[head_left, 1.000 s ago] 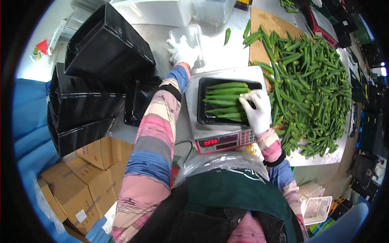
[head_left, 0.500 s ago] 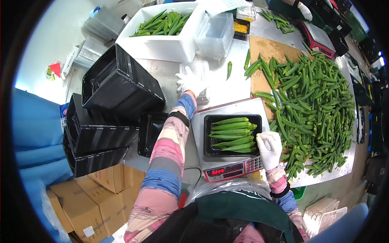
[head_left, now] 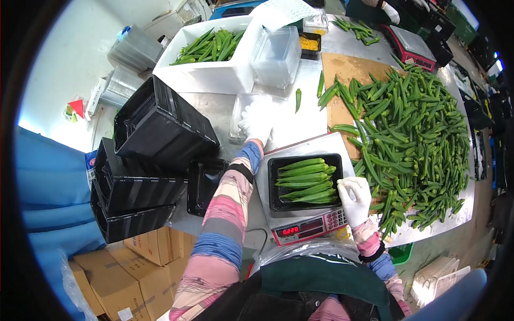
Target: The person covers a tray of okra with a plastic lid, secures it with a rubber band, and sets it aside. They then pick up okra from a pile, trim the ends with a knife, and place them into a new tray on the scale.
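Note:
My left hand (head_left: pixel 257 120), in a white glove, is on a clear plastic lid (head_left: pixel 236 122) beyond the scale, its fingers curled at the lid's edge. The glove partly hides the lid and whatever lies beneath it. On the scale (head_left: pixel 337 143) rests a black tray (head_left: pixel 274 200) holding several okra pods (head_left: pixel 305 181) laid side by side. My gloved right hand (head_left: pixel 355 200) pinches the tray's right rim with thumb and finger. The red display (head_left: pixel 289 230) reads 0.220.
A big okra heap (head_left: pixel 412 144) covers the right side over a brown board (head_left: pixel 338 67). Stacked black trays (head_left: pixel 166 123) stand left. Behind are a white foam box (head_left: pixel 214 80) of okra and clear containers (head_left: pixel 276 56). Another person's gloved hand (head_left: pixel 391 13) shows at the far right.
The clear lid under my left hand has shifted left, and that hand's fingers have drawn in on it. My right hand stays at the tray rim. The view has tilted slightly.

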Tool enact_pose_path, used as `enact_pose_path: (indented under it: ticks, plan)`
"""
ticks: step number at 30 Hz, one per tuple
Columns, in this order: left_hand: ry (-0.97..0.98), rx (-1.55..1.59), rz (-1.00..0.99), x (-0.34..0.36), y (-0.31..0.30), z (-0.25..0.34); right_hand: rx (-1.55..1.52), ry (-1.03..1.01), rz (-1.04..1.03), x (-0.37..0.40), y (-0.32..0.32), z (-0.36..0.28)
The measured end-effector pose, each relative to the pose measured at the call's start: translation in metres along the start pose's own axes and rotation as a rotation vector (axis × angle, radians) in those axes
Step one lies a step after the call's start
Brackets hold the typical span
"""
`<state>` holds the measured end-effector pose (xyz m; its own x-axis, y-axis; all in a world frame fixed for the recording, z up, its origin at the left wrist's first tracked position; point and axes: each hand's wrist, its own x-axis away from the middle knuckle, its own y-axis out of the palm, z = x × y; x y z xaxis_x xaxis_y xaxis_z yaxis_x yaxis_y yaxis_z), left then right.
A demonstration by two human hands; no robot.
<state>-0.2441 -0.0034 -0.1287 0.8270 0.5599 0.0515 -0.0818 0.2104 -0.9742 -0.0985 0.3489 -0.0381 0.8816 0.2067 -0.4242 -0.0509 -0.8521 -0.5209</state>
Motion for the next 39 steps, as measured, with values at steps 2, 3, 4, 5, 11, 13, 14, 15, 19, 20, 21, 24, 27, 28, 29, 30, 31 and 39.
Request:
enact_pose_path:
  ticks: [2,3,4,5,11,13,14,15,19,20,21,24,27,28,29,30,31,39]
  plan:
    - [0.031,0.065,0.035,0.014,-0.012,0.007,-0.001,0.002,0.014,0.003,-0.003,0.002]
    - [0.066,0.055,0.028,0.021,-0.022,0.011,0.0,0.005,0.019,0.006,-0.006,0.004]
    - [0.1,0.044,0.023,0.028,-0.039,0.013,0.016,0.004,0.019,0.008,-0.01,0.005]
    - [0.133,0.032,0.022,0.029,-0.052,0.013,0.031,-0.001,0.02,0.009,-0.012,0.007]
    - [0.089,0.951,0.124,-0.035,0.004,-0.072,0.003,0.059,0.028,0.011,-0.019,0.016]
    - [-0.039,0.726,0.04,-0.016,-0.026,-0.068,0.011,0.008,0.033,0.008,-0.019,0.012]
    - [-0.047,0.715,-0.005,-0.009,-0.027,-0.064,0.018,-0.015,0.04,0.008,-0.019,0.011]
    - [-0.052,0.703,-0.052,-0.003,-0.025,-0.058,-0.023,0.044,0.04,0.011,-0.019,0.01]
    - [0.104,0.57,-0.04,-0.009,0.016,-0.047,-0.013,0.065,0.024,0.019,-0.02,0.007]
    - [0.129,0.637,-0.033,-0.007,0.024,-0.039,0.0,0.066,0.025,0.021,-0.022,0.009]
    - [0.226,0.752,-0.018,0.01,0.005,-0.022,0.011,0.068,0.025,0.023,-0.024,0.01]
    - [0.243,0.293,-0.133,0.011,-0.024,0.011,0.016,0.08,0.035,0.023,-0.033,0.009]
    - [0.386,0.608,-0.422,-0.048,0.053,-0.018,0.026,0.075,0.07,0.027,-0.037,0.009]
    - [0.333,0.761,-0.546,-0.049,0.053,-0.017,0.035,0.068,0.076,0.029,-0.037,0.01]
    - [0.143,0.989,-0.715,-0.014,0.009,-0.001,0.044,0.062,0.083,0.031,-0.037,0.011]
    - [0.224,0.982,-0.777,-0.012,0.008,0.002,0.052,0.06,0.092,0.032,-0.037,0.011]
    - [0.304,0.978,-0.838,-0.01,0.007,0.005,0.052,0.056,0.094,0.034,-0.038,0.009]
    - [0.595,0.657,-0.447,-0.004,0.013,0.064,0.082,0.092,0.143,0.047,-0.049,0.016]
